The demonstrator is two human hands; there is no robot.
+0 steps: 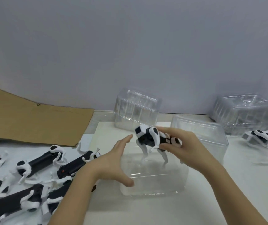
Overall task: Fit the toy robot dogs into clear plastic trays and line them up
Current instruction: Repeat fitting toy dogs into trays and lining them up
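Note:
A black-and-white toy robot dog (147,135) is held upright over a clear plastic tray (154,184) in the middle of the table, its legs reaching down into the tray. My right hand (183,145) grips the dog's rear body from the right. My left hand (120,159) is spread at the tray's left side, fingers straight and thumb by the tray's near left rim; whether it touches the tray I cannot tell. Several loose robot dogs (37,163) lie in a pile at the left. Another dog (266,137) sits in a clear tray at the far right.
Clear plastic trays stand at the back: one upturned (136,109), one beside my right hand (211,132), a stack at the right (243,111). A flat cardboard sheet (32,120) lies at the back left. A grey wall runs behind the white table (251,184).

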